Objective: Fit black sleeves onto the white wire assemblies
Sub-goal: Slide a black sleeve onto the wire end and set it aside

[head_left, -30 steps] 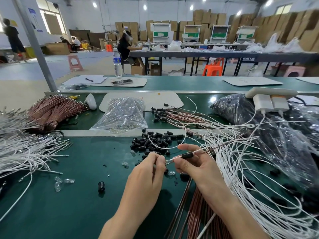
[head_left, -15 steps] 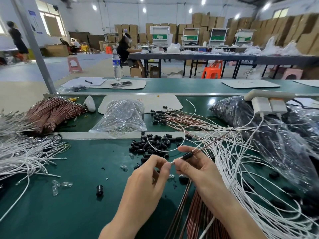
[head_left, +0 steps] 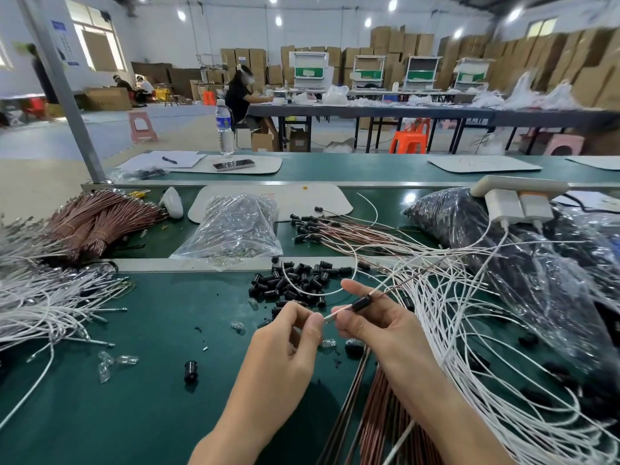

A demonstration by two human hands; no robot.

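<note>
Between my hands runs a thin wire assembly point(head_left: 385, 292) with a black sleeve point(head_left: 363, 303) threaded on it. My right hand point(head_left: 372, 325) pinches the wire at the sleeve, thumb under and forefinger over. My left hand point(head_left: 288, 340) pinches the wire's bare tip point(head_left: 327, 317) just left of it. A pile of loose black sleeves point(head_left: 298, 283) lies right behind my hands. A single sleeve point(head_left: 190, 370) stands apart on the green table point(head_left: 134, 414). White wire assemblies point(head_left: 486, 330) spread out to the right.
More white wires point(head_left: 40, 303) lie at the left, with copper-coloured bundles point(head_left: 100, 223) behind them and others point(head_left: 385, 424) under my right wrist. A clear bag point(head_left: 231, 229) and dark bags point(head_left: 523, 256) sit behind. Small clear bulbs point(head_left: 110, 364) are scattered on the table. White chargers point(head_left: 516, 206) hang at right.
My left hand's fingers have closed in on the wire tip, closer to my right hand. The black sleeve stays between my right fingers.
</note>
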